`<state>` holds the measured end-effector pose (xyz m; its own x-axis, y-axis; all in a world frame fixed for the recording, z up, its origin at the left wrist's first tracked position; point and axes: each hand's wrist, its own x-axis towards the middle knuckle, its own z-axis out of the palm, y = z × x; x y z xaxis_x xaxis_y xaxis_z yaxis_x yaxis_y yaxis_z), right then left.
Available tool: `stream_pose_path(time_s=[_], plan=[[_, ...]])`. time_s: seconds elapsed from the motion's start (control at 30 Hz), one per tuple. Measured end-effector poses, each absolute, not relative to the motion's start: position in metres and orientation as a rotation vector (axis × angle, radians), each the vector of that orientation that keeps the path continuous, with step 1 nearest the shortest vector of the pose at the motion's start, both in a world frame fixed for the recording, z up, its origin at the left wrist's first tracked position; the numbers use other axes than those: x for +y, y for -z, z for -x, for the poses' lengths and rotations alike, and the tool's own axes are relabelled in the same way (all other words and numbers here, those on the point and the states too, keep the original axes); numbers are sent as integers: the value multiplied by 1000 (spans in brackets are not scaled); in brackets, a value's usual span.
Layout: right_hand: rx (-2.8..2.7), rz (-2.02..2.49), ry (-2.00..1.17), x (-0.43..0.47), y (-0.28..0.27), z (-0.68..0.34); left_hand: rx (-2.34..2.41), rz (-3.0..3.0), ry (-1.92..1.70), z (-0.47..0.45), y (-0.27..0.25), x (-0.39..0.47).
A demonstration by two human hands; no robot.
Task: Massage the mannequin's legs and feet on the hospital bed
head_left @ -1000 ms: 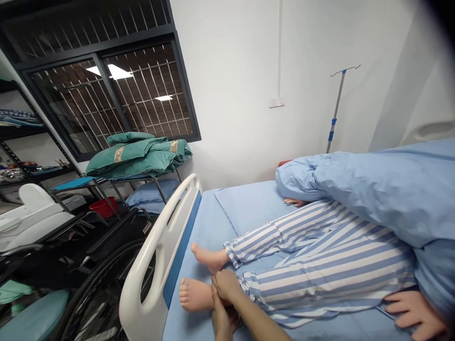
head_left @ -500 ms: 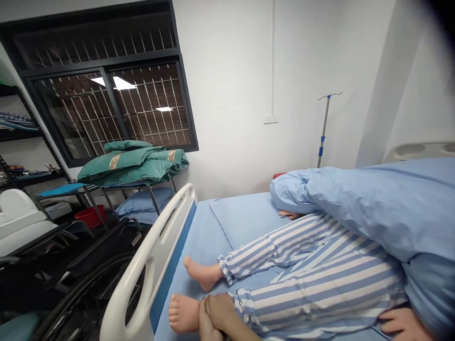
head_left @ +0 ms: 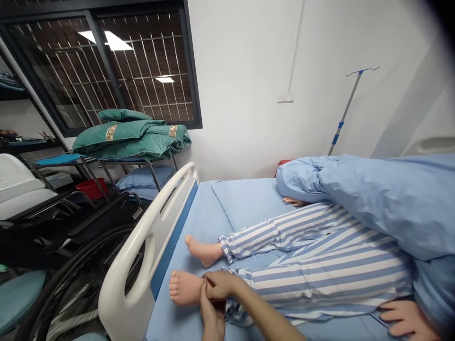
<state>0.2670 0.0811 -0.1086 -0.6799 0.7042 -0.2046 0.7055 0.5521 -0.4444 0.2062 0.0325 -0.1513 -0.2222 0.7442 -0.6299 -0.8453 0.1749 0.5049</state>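
Note:
A manikin in blue-and-white striped trousers [head_left: 284, 286] lies on the bed. Both of my hands are around its nearer ankle, just below the trouser cuff. My left hand [head_left: 212, 310] is closed at the ankle from the near side, with the thumb up along it. My right hand [head_left: 223, 285] wraps over the top, its fingers close to the left thumb. The bare nearer foot [head_left: 186, 287] sticks out beyond my hands with toes up. Behind it rests the other foot [head_left: 204, 250], untouched. Part of the ankle is hidden under my fingers.
A white footboard [head_left: 122, 265] stands left of the feet. A blue quilt [head_left: 369, 199] covers the manikin's upper part, with a manikin hand [head_left: 405, 317] showing below it. A wheelchair [head_left: 85, 265] is beyond the footboard; an IV pole [head_left: 346, 111] stands by the wall.
The view has tilted down, so the bed and feet sit higher and more of my forearms shows. Both hands stay at the same ankle, their grip slightly shifted.

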Motion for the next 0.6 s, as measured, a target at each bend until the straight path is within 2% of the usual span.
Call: stream_pose_path(time_s=[0.2, 0.6], plan=[[2751, -1433, 475, 76, 113, -252, 1069, 120, -1643, -211, 159, 25], [2709, -1306, 618, 88, 108, -243, 1074, 113, -1662, -211, 162, 19]])
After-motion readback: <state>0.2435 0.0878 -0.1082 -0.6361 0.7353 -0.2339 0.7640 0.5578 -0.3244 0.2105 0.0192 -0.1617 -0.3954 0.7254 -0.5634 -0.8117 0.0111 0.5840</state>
